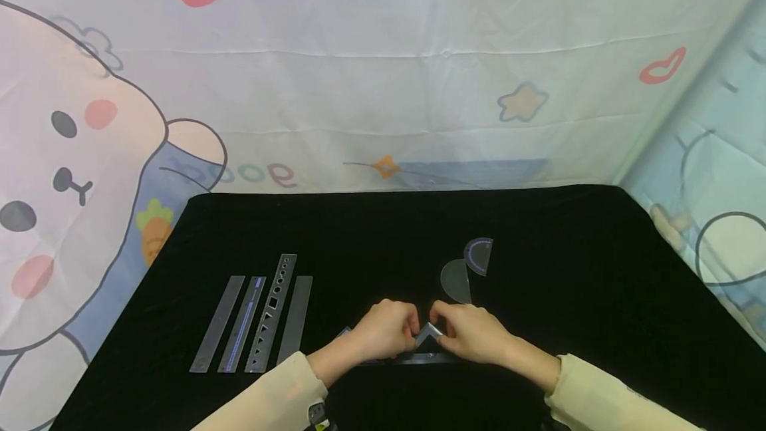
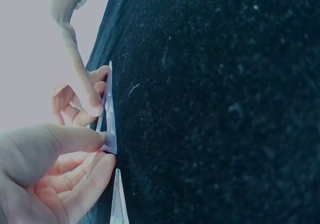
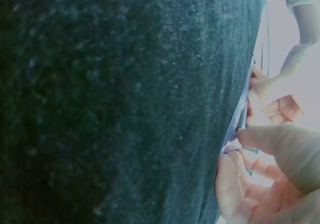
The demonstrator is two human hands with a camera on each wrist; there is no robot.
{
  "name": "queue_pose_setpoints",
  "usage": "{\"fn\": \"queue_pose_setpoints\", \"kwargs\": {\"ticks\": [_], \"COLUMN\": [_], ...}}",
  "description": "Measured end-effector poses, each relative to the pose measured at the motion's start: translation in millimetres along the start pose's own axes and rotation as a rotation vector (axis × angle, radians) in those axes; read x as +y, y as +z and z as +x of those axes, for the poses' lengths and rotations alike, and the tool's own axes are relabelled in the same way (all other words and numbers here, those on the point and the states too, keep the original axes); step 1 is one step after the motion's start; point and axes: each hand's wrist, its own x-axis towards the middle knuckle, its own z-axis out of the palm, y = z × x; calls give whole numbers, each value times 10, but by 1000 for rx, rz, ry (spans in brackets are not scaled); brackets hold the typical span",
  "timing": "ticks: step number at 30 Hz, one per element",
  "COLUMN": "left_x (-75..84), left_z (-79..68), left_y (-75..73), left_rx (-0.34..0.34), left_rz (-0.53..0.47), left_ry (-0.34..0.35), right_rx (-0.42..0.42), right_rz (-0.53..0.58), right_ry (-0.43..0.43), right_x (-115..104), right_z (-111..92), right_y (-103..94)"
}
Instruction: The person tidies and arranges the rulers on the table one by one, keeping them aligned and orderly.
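My left hand (image 1: 381,330) and right hand (image 1: 477,334) meet over the front of the table, on either side of a clear set square (image 1: 425,358). Finger and thumb of the left hand pinch one corner of it, as the left wrist view shows. The opposite corner is pinched by the right hand, seen in the right wrist view. The set square lies flat on or just above the cloth; I cannot tell which. Beside the left hand lies a second set square (image 2: 119,199), mostly hidden by that hand in the head view.
Several clear rulers lie side by side at the left, one a stencil ruler (image 1: 271,314) with cut-out shapes. Beyond the right hand are two half-round protractors, one plain (image 1: 456,281), one with purple markings (image 1: 479,256). Black cloth (image 1: 359,231) covers the table; a printed curtain (image 1: 383,85) hangs behind.
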Motion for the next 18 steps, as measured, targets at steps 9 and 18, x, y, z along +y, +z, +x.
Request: {"fn": "queue_pose_setpoints", "kwargs": {"ticks": [9,18], "left_x": [20,27], "left_z": [-19,19], "left_y": [-77,-179], "left_rx": [-36,25], "left_rz": [12,14], "left_ry": [10,49], "right_rx": [-22,54], "right_rz": [98,169], "right_ry": [24,31], "right_x": [24,47], "right_z": [-23,-34], "right_y": [-43,-92]}}
